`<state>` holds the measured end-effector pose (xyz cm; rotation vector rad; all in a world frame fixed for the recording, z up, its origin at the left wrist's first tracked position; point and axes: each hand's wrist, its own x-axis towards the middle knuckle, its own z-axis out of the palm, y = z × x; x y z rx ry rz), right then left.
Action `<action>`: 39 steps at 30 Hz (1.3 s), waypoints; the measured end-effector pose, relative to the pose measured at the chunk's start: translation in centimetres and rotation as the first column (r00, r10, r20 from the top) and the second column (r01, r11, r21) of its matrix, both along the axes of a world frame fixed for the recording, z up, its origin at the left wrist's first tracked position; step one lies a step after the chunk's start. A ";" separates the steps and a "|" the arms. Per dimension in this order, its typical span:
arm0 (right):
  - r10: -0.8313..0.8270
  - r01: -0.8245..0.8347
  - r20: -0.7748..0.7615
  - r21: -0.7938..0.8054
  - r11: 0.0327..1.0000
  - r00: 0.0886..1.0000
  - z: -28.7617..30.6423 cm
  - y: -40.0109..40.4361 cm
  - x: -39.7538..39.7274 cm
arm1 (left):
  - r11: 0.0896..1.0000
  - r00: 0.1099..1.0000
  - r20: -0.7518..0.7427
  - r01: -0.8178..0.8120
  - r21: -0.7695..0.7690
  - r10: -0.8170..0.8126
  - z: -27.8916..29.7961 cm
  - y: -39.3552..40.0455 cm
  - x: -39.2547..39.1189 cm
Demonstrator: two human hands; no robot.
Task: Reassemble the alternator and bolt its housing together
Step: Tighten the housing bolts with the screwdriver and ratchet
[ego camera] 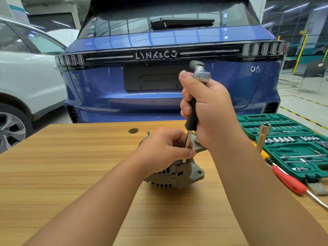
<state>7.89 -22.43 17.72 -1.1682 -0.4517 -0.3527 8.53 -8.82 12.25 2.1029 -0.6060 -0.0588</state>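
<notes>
While right hand (211, 110) grips driver (191, 118) | left hand (165, 148) pinches shaft | alternator (177, 176)

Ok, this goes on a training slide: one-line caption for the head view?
Right hand drives a ratchet into the alternator while the left hand steadies its shaft.

A wooden table (71, 166) stands behind a blue car (159, 96) indoors.

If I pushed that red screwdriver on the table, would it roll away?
Probably a little. The red screwdriver has a rounded handle and a thin round shaft, so it may roll. It lies flat on the wooden table beside the green tool case, which might stop it. It looks stiff, not floppy.
</notes>
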 end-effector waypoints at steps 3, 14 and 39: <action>0.275 -0.274 0.005 0.083 0.958 0.961 0.0 -0.3 0.1 | 1.000 1.000 -0.002 -0.019 0.005 0.019 0.0 0.0 0.1; 0.234 -0.247 0.209 0.038 0.968 0.950 -0.9 0.3 0.7 | 1.000 1.000 -0.010 -0.029 -0.006 0.029 -0.1 0.0 0.2; 0.235 -0.242 0.187 0.012 0.970 0.954 -0.7 0.5 0.5 | 0.999 0.999 -0.016 -0.035 0.018 0.035 -0.1 0.2 0.1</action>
